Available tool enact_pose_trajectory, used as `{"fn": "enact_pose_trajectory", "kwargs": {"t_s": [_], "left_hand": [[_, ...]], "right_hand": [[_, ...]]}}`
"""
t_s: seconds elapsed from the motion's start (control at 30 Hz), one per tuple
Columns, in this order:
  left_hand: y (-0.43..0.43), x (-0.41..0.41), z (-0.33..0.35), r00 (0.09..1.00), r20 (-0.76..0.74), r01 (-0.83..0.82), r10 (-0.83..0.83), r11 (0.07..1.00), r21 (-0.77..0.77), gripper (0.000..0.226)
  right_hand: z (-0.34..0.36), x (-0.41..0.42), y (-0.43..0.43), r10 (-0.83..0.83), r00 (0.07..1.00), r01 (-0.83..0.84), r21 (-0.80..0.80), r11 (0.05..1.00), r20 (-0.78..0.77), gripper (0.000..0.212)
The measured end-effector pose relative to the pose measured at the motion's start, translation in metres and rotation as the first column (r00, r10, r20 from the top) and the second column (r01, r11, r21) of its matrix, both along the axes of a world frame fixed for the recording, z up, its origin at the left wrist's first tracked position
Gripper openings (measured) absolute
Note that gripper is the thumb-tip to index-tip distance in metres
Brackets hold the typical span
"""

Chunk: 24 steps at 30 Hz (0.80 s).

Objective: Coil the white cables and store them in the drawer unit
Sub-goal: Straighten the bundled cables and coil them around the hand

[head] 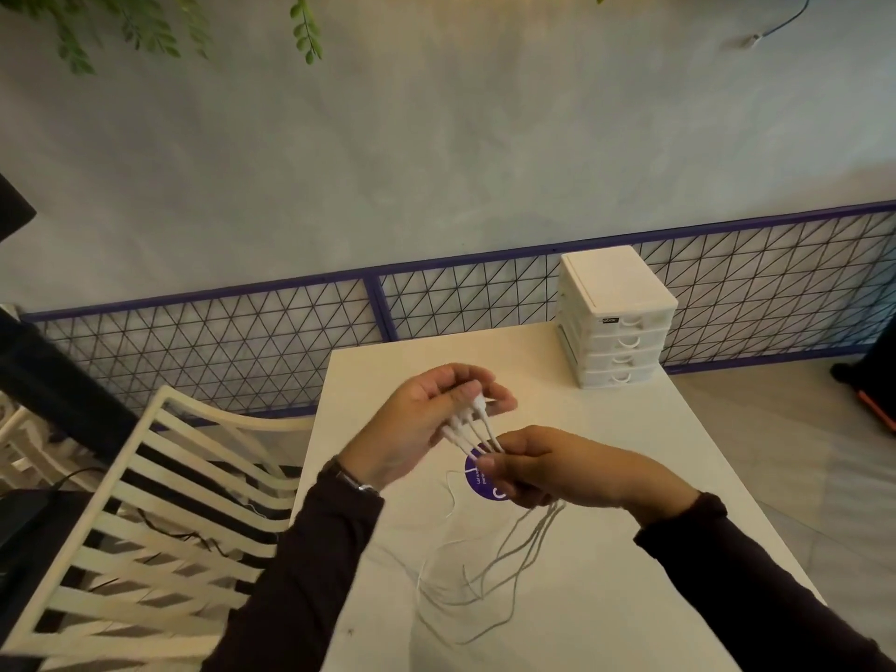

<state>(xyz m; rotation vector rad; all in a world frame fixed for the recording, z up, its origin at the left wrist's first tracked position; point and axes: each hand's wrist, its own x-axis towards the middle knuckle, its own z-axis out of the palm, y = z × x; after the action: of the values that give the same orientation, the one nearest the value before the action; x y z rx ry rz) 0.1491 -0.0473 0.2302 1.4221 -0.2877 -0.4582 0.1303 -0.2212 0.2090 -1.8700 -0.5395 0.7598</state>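
— What do the hands hold?

— The left hand (426,419) is closed with its fingers pinching the plug ends of the white cables (472,429). The right hand (543,470) is closed around the same cables just below, above the middle of the table (679,477). The loose ends hang down and lie on the table near its front edge.

— And the drawer unit (613,317)?

— It stands at the far right corner of the table, well apart from the hands. Its four drawers look pushed in. A purple sticker (477,482) shows under the right hand.
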Motion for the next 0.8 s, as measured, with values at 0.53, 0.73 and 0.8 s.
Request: {"fn": "enact_pose_trajectory", "kwargs": {"t_s": [0.53,0.73,0.8], "left_hand": [[-0.008,-0.02,-0.003,0.531,-0.36,0.834,-0.767,0.397,0.383,0.032],[0.001,-0.028,-0.002,0.596,-0.424,0.658,-0.682,0.717,-0.23,0.035],[0.002,-0.031,0.003,0.669,-0.426,0.519,-0.609,0.793,-0.318,0.036]], "right_hand": [[0.031,0.029,-0.009,0.527,0.822,-0.568,-0.252,0.783,-0.217,0.028],[0.032,0.023,-0.019,0.236,0.954,-0.245,0.025,0.969,0.184,0.026],[0.029,0.016,-0.015,0.115,0.881,-0.128,-0.003,0.992,0.46,0.038]]}}
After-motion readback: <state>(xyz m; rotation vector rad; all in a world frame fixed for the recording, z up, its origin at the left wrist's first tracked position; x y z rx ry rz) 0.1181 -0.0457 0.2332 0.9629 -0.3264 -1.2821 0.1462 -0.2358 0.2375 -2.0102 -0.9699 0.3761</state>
